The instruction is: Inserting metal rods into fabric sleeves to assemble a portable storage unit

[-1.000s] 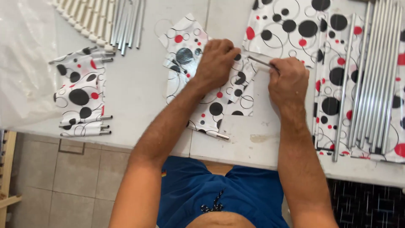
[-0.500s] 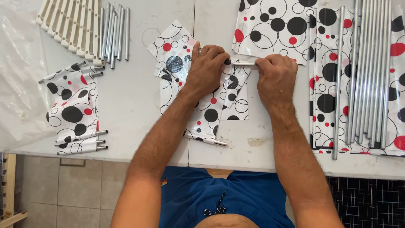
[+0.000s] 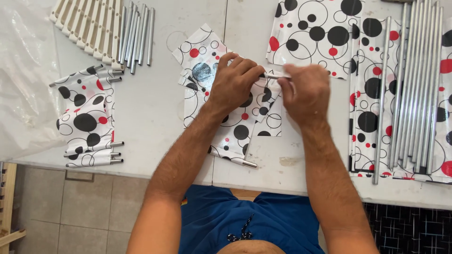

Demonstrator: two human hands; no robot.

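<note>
My left hand and my right hand meet over a glossy white sheet printed with black and red circles, lying on the white table. Between the fingertips of both hands runs a thin silver metal tube, held at the sheet's far edge. Another silver tube lies along the sheet's near edge, partly rolled into it. The part of the sheet under my hands is hidden.
Finished rolled sheets with tube ends lie at the left. Loose silver tubes and white slats sit at the back left. More printed sheets and a bundle of long tubes fill the right. Clear plastic lies far left.
Both hands stayed at the sheet's far edge with the thin tube between them; the fingers shifted slightly along it. The view moved a little.
</note>
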